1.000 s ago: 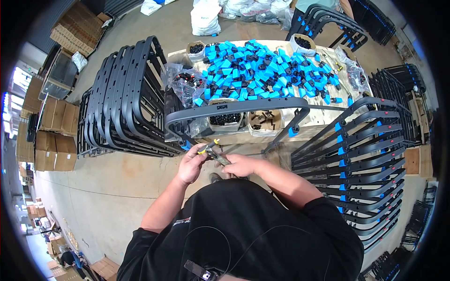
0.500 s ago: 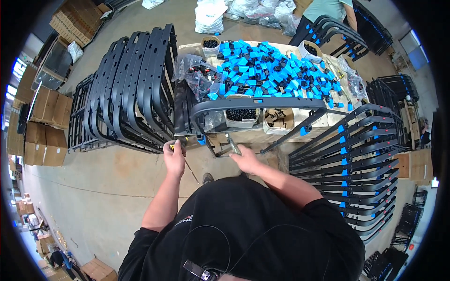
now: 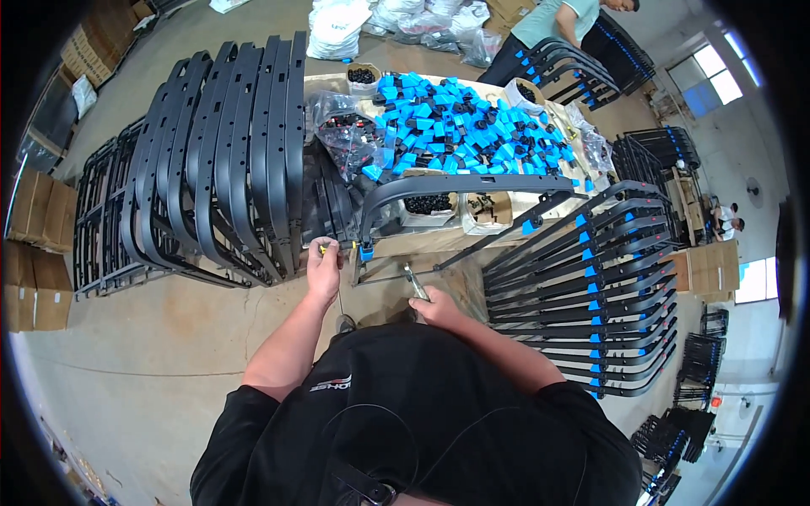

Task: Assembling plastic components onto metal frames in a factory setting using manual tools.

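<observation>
A dark metal frame (image 3: pixel 481 183) with a curved corner lies across the near edge of the workbench (image 3: pixel 396 246). Blue pieces sit at its left end (image 3: pixel 366 252) and on its right leg (image 3: pixel 530 227). My left hand (image 3: pixel 321 271) is closed around a small yellow-and-black thing, mostly hidden by the fingers. Its yellow tip is close to the blue piece at the frame's left end; contact cannot be made out. In my right hand (image 3: pixel 435 307) is a slim silver hand tool (image 3: pixel 413 281), head pointing up, below the frame and apart from it.
Blue and black plastic pieces (image 3: pixel 472 126) are heaped on the bench, beside tubs of small black parts (image 3: pixel 429 205). Dark frames stand stacked at left (image 3: pixel 224 152); others with blue pieces lie at right (image 3: pixel 582 291). A person (image 3: pixel 548 29) bends over frames at the back.
My left hand has risen and moved right, closer to the blue piece at the frame's left end. My right hand has drawn back toward me with the silver tool. The view has shifted.
</observation>
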Action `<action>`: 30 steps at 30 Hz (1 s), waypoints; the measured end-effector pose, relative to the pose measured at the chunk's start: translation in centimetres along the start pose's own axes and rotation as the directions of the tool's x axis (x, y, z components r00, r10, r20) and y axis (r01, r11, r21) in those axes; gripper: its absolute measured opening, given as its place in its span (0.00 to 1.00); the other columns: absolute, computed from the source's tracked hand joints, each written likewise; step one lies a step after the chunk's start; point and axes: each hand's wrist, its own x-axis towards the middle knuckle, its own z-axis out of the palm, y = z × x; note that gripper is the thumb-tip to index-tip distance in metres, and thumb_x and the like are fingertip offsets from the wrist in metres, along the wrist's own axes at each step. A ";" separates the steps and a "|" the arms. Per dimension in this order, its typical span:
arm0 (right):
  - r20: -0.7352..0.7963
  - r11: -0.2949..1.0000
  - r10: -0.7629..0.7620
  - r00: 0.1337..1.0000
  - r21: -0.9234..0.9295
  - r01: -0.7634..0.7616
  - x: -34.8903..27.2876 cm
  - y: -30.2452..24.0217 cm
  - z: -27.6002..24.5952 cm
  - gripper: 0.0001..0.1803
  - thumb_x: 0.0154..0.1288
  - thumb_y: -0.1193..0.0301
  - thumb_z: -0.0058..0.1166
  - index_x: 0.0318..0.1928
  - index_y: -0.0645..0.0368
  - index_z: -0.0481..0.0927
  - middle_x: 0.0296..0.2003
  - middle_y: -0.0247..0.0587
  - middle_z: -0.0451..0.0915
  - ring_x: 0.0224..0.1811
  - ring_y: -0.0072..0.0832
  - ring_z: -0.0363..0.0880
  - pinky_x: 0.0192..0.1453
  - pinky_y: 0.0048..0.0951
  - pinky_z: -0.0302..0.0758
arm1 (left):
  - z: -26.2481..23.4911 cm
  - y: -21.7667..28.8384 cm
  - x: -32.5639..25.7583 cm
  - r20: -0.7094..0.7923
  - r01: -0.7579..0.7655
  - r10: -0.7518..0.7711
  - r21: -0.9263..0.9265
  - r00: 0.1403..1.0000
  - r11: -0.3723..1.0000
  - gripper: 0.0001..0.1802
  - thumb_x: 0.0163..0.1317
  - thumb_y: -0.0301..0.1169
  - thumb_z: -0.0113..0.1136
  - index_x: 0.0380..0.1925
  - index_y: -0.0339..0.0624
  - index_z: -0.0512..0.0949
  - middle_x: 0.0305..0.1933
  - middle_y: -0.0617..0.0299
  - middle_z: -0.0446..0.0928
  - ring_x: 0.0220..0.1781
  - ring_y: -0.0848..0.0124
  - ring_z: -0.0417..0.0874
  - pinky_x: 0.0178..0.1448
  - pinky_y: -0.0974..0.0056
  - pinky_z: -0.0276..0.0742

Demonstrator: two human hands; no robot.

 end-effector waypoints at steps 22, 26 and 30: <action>-0.032 0.985 0.167 0.985 -0.038 -0.168 -2.9 -0.1 1.0 0.20 0.66 0.53 0.60 0.36 0.61 0.81 0.28 0.46 0.83 0.33 0.40 0.83 0.43 0.42 0.77 | -2.5 -0.5 1.1 0.194 -0.105 0.073 0.158 0.978 0.982 0.09 0.73 0.32 0.55 0.49 0.46 0.72 0.38 0.62 0.75 0.36 0.71 0.76 0.46 0.65 0.73; -0.058 0.987 0.154 0.986 -0.043 -0.156 -2.8 0.4 1.8 0.20 0.66 0.53 0.60 0.38 0.61 0.81 0.28 0.45 0.83 0.33 0.39 0.83 0.43 0.42 0.77 | -2.9 0.4 1.3 0.322 0.002 -0.063 0.187 0.945 0.982 0.11 0.76 0.33 0.53 0.54 0.45 0.69 0.40 0.61 0.76 0.38 0.71 0.78 0.49 0.64 0.77; -0.042 0.988 0.143 0.989 -0.044 -0.145 -2.1 0.3 2.3 0.20 0.66 0.54 0.60 0.39 0.61 0.79 0.30 0.50 0.84 0.37 0.45 0.83 0.44 0.43 0.77 | -1.1 1.3 0.6 0.162 0.058 -0.122 0.352 0.979 0.934 0.13 0.77 0.34 0.52 0.55 0.44 0.64 0.35 0.59 0.75 0.28 0.71 0.76 0.32 0.60 0.80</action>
